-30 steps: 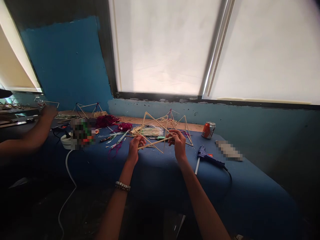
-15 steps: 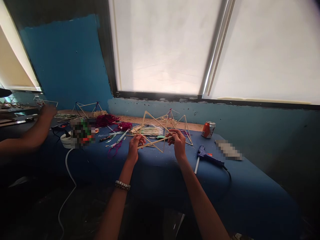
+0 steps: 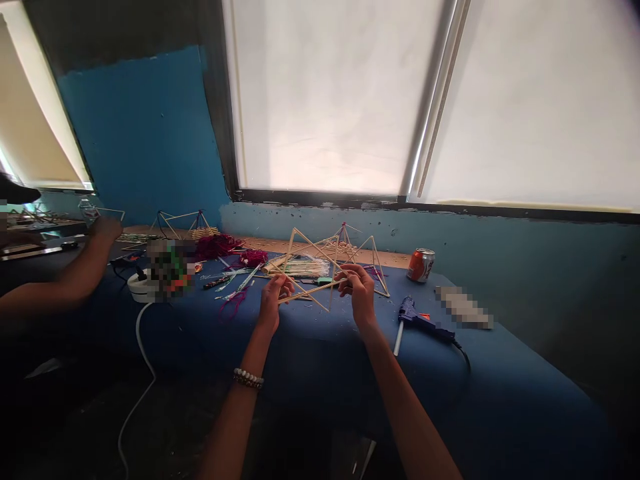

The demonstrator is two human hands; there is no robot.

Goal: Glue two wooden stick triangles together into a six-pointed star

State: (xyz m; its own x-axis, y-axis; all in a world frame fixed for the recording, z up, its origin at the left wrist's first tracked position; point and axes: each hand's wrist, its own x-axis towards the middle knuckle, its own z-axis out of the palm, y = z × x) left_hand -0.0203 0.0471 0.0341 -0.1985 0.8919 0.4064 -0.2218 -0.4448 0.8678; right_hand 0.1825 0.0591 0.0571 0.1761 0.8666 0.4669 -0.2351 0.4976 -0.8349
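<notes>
Above the front of the blue table, a frame of thin wooden sticks (image 3: 320, 251) joined in crossing triangles is held between my hands. My left hand (image 3: 273, 299) is closed on its lower left corner, fingers pinching the sticks. On the other side, my right hand (image 3: 359, 291) pinches the frame at its right end. Behind it stands another triangular stick frame (image 3: 379, 263), which partly overlaps it in view. A pack of wooden sticks in clear plastic (image 3: 305, 267) lies just past my hands. To the right rests a blue glue gun (image 3: 425, 321) with a white glue stick.
An orange soda can (image 3: 421, 265) stands at the back right, by a blurred flat item (image 3: 465, 308). Dark red yarn (image 3: 220, 247) and cut strips lie left of centre. A white power strip (image 3: 141, 288) trails its cable. At far left reaches a co-worker's arm (image 3: 75, 273).
The whole scene sits slightly lower and further right as the view shifts. Both my hands keep their hold on the stick frame, in nearly the same pose.
</notes>
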